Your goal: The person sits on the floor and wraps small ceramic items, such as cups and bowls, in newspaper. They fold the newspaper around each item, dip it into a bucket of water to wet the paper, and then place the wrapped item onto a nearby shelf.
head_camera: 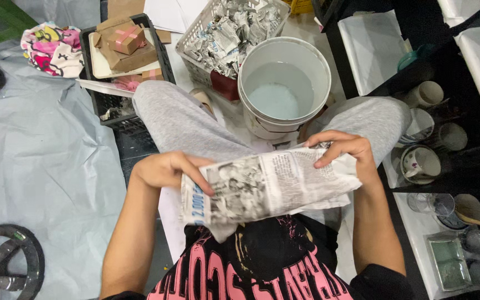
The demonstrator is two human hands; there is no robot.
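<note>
Newspaper bundle: black-and-white print, creased, wrapped into a lumpy oblong, loose corner hanging at lower left. I hold it across my lap, above my black-and-pink shirt. My left hand is closed on its left end, fingers over the front. My right hand clamps the upper right end, fingers curled over the top. White bucket sits just beyond, between my knees.

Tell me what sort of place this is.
Probably a home packing or craft corner on the floor: a basket of newspaper-wrapped bundles, a crate of small gift boxes, and loose mugs beside a white bucket.
</note>
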